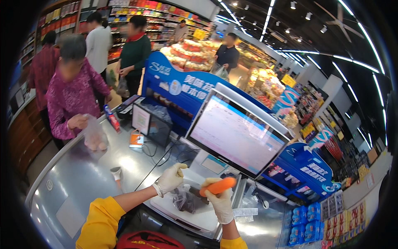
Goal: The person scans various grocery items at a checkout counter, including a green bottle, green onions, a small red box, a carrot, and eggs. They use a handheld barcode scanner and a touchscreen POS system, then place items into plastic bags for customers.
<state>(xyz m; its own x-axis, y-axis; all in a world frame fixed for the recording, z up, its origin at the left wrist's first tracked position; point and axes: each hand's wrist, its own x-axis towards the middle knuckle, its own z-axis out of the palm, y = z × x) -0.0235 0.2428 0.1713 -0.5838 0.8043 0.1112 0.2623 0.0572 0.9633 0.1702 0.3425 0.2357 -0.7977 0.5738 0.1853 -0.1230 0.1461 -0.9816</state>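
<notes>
White gloves cover both hands. My right hand (219, 200) grips an orange carrot (218, 186), held above the right side of a white weighing plate (164, 204) set into the metal counter. My left hand (171, 178) hovers over the plate's upper left edge with its fingers curled; whether it holds anything cannot be told. Between the hands a thin clear plastic bag (183, 200) with dark contents lies on the plate. Beyond the plate stands a lit monitor (238, 137). A handheld scanner (116, 176) with a pale head rests on the counter at left.
Across the metal counter (87, 177) a person in a purple top (73, 96) holds a plastic bag with roundish items (95, 137). A toothpaste box (112, 119), a framed code sign (141, 119) and cables lie near the far edge. A paper receipt (245, 212) sits right of the plate.
</notes>
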